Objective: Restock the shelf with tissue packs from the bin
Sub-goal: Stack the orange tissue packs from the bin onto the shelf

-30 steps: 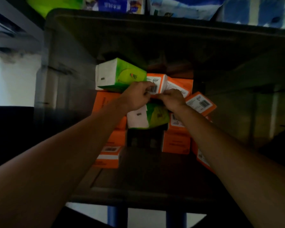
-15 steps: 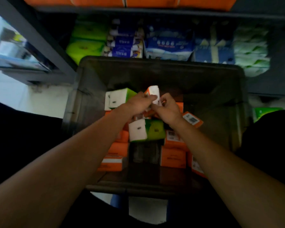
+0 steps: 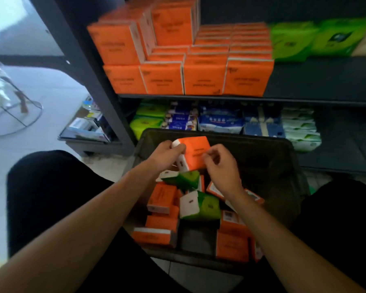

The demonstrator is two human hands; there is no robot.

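An orange tissue pack (image 3: 195, 152) is held up above the dark bin (image 3: 268, 157). My left hand (image 3: 166, 155) grips its white left end. My right hand (image 3: 221, 166) has curled fingers at the pack's right side, touching its edge. Several orange and green packs (image 3: 201, 206) lie jumbled in the bin below. The shelf (image 3: 317, 81) ahead carries stacked orange packs (image 3: 184, 60) on the left and green packs (image 3: 309, 39) on the right.
The lower shelf level holds green, blue and white tissue packs (image 3: 220, 121) right behind the bin. A dark upright post (image 3: 89, 66) frames the shelf's left side. My knees, in dark trousers, flank the bin. A wire stand (image 3: 15, 115) sits on the pale floor at left.
Both hands have lifted one orange pack out of the pile and up above the bin. The view has tilted upward, bringing the stocked shelf into sight.
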